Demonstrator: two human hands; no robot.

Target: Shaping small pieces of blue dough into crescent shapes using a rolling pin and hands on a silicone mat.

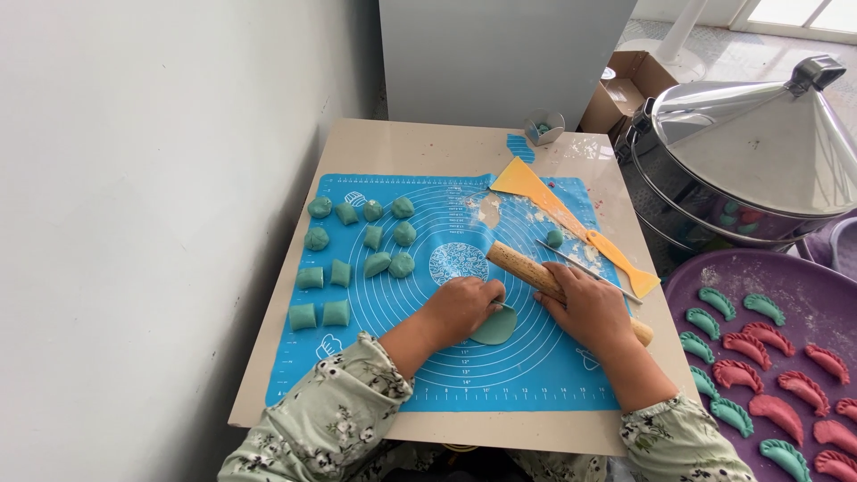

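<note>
My left hand [461, 308] pinches the edge of a thin round teal dough wrapper [496, 327] lying on the blue silicone mat [357, 357]. My right hand [585, 308] presses down on a wooden rolling pin [522, 263] that lies diagonally across the mat, its near end poking out past my wrist. The pin's lower part sits right beside the wrapper. Several teal dough lumps [370, 237] lie in rows on the mat's left half.
A yellow scraper [520, 179] and yellow spatula [620, 259] lie at the mat's upper right, with a thin metal rod [580, 265] and one small dough ball [554, 238]. A steel steamer [741, 161] stands right. A purple tray [705, 290] holds teal and pink dumplings.
</note>
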